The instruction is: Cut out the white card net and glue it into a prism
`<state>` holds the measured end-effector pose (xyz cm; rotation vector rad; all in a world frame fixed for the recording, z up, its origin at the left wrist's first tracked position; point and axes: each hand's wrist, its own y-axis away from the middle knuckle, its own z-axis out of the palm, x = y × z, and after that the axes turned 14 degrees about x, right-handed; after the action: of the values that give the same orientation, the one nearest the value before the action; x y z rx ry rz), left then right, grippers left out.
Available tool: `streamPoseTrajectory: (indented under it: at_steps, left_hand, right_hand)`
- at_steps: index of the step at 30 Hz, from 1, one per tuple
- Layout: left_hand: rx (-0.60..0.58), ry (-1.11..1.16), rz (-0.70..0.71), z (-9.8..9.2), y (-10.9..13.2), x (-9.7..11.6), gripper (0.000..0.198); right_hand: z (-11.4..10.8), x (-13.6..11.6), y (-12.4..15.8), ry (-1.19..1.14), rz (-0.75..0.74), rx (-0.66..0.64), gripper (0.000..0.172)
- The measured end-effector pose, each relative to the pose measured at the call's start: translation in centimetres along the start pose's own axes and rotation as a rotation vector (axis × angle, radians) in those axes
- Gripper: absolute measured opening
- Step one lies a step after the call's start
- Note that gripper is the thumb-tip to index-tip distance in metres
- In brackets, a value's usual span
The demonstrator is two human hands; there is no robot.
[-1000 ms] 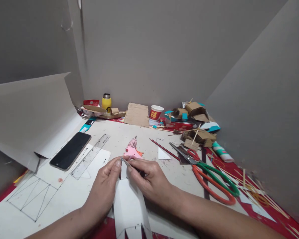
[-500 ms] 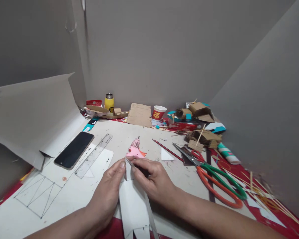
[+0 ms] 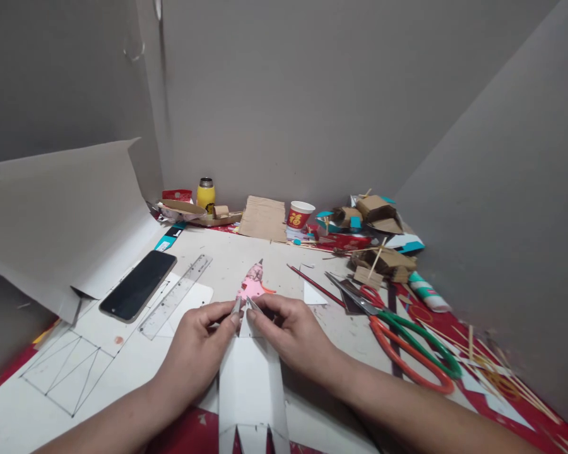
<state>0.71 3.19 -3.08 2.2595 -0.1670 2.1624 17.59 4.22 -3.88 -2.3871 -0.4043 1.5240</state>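
Note:
A long white folded card piece lies lengthwise in front of me, its far end tapering to small flaps. My left hand pinches the left flap at that far end between thumb and fingertips. On the other side, my right hand pinches the right flap. The two flaps stand slightly apart at the tip. Just beyond the tip lies a pink glue gun, pointing away from me.
A black phone and clear ruler lie left on white sheets with pencil lines. Large orange-and-green scissors lie right. A red cup, yellow bottle, cardboard scraps and sticks crowd the back and right.
The flaps at the card's far end, held pressed together before, are now spread apart between my two hands. Both hands shifted slightly outward.

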Motion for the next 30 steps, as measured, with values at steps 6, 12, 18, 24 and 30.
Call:
streamPoseTrajectory:
  at_steps: [6,12,18,24,30]
  left_hand:
    - [-0.033,0.017,0.005,0.4,0.3,-0.3,0.03]
    - [-0.057,-0.092,0.073,0.5,0.4,-0.9,0.036]
    - [-0.034,-0.197,0.163,0.6,0.2,-1.3,0.037]
    - [-0.025,-0.199,0.148,0.8,0.6,-1.3,0.036]
    - [-0.003,-0.206,0.113,1.1,0.6,-1.5,0.038]
  right_hand:
    - [-0.1,-0.3,0.2,0.076,-0.116,0.041,0.02]
    - [0.0,0.3,0.3,0.11,-0.115,0.058,0.018]
    - [0.2,0.3,0.2,0.111,-0.103,0.059,0.02]
    - [0.1,0.4,0.2,0.091,-0.08,0.044,0.019]
    - [0.1,0.7,0.0,0.012,-0.007,0.015,0.019]
